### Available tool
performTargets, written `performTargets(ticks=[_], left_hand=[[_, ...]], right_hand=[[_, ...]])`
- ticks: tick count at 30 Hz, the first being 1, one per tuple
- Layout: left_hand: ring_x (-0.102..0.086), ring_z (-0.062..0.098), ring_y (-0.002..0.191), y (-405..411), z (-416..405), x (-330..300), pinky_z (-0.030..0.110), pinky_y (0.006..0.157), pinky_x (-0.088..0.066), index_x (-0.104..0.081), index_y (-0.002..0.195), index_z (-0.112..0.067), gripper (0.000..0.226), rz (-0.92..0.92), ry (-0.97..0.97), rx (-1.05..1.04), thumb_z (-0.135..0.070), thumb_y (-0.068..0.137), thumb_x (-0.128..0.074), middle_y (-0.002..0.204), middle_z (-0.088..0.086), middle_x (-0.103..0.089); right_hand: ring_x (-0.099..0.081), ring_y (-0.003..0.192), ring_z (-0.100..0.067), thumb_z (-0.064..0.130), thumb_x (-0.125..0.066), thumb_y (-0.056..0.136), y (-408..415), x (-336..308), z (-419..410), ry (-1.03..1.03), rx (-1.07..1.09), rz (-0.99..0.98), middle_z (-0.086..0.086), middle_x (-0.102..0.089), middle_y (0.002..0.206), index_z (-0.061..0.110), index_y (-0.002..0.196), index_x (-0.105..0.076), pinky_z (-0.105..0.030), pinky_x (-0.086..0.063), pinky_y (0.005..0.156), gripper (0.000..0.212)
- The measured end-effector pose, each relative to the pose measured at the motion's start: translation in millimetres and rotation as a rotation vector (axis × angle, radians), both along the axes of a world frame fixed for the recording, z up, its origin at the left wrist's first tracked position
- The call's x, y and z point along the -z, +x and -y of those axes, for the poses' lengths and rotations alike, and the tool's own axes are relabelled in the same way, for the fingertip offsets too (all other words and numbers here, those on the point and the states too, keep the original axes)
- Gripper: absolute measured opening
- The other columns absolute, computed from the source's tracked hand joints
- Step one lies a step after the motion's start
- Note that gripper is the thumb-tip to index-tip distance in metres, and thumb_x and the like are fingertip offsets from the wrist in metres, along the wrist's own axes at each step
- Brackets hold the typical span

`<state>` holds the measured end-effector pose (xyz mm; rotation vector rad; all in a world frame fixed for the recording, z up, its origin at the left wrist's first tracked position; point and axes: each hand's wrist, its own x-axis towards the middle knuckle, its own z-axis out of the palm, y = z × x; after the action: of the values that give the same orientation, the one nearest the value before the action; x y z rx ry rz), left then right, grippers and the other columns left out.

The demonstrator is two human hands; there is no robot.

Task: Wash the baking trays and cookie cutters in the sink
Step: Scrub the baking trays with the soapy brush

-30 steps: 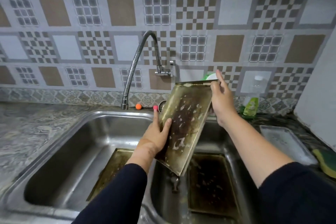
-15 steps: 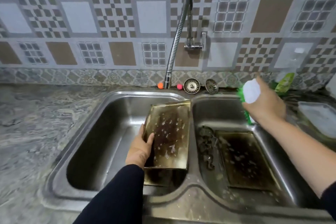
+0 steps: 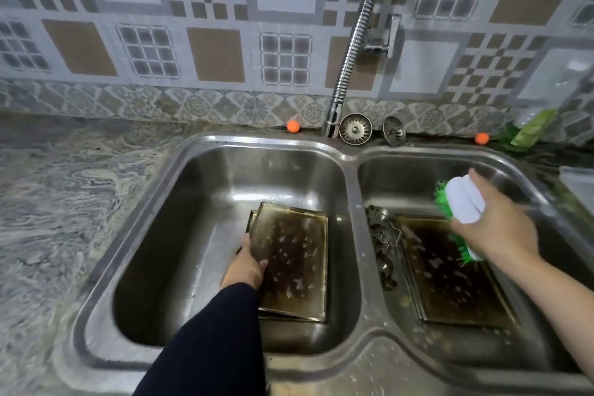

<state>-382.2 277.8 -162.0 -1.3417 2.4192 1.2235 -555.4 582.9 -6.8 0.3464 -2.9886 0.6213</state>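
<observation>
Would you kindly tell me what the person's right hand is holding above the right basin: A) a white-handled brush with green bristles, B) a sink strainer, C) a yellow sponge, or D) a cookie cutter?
A: the right hand grips a white-handled brush whose green bristles show beneath it.

No text, label, brand or number can be read on anything here; the green bottle is blurred.

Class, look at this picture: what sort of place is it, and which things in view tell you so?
Most likely a home kitchen: a steel double sink set in a marbled counter, a tap against a patterned tile wall, and dirty baking trays in the basins.
</observation>
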Motion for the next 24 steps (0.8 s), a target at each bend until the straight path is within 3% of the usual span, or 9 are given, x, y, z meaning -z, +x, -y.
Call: performTargets(ticks=[4,10,13,16,21,24], left_hand=[[-0.052,0.031,0.121,-1,5,4,0.041,0.105,-0.04,-0.018,0.15,-0.03,0.068,0.065,-0.054,0.048,-0.028,0.092,-0.054,0.136,0.012,-0.052],[-0.053,0.029,0.113,-12,7,-6,0.042,0.103,-0.043,-0.054,0.127,-0.026,0.038,0.129,-0.158,0.114,-0.031,0.09,-0.045,0.128,0.008,-0.049],[-0.057,0.028,0.113,-33,-4,-31,0.042,0.1,-0.046,-0.057,0.127,-0.026,0.038,0.057,-0.208,0.187,-0.032,0.092,-0.044,0.129,0.006,-0.055],[-0.06,0.025,0.109,-57,-35,-67,0.04,0.098,-0.047,-0.06,0.123,-0.027,0.036,-0.088,-0.25,0.303,-0.02,0.092,-0.044,0.123,0.003,-0.062],[-0.054,0.027,0.116,-101,-106,-104,0.041,0.1,-0.045,-0.06,0.123,-0.026,0.034,-0.243,-0.352,0.496,-0.026,0.095,-0.042,0.125,0.005,-0.058],[-0.058,0.027,0.111,-120,-156,-106,0.04,0.095,-0.048,-0.06,0.122,-0.026,0.033,-0.277,-0.329,0.597,-0.026,0.095,-0.043,0.122,0.005,-0.06]], right_hand=[[-0.049,0.124,-0.034,0.022,-0.076,0.075,2,4,4,0.03,-0.018,0.02,-0.01,-0.049,0.142,0.029,0.149,-0.026,-0.042,-0.044,0.091,0.09],[-0.049,0.126,-0.031,0.024,-0.075,0.076,7,16,5,0.08,-0.064,0.105,-0.004,-0.047,0.145,0.035,0.149,-0.024,-0.04,-0.044,0.093,0.09],[-0.049,0.125,-0.027,0.026,-0.076,0.074,14,30,1,0.135,-0.09,0.174,0.0,-0.045,0.146,0.038,0.149,-0.02,-0.036,-0.045,0.088,0.094],[-0.056,0.117,-0.029,0.023,-0.077,0.073,17,37,-8,0.123,-0.097,0.226,0.001,-0.044,0.147,0.039,0.149,-0.017,-0.033,-0.045,0.077,0.098],[-0.059,0.108,-0.029,0.022,-0.077,0.072,0,27,-47,0.122,-0.107,0.25,-0.003,-0.053,0.136,0.034,0.142,-0.03,-0.033,-0.044,0.073,0.086],[-0.06,0.105,-0.026,0.021,-0.078,0.073,-19,10,-82,0.143,-0.109,0.266,-0.004,-0.053,0.135,0.031,0.143,-0.032,-0.031,-0.042,0.07,0.085]])
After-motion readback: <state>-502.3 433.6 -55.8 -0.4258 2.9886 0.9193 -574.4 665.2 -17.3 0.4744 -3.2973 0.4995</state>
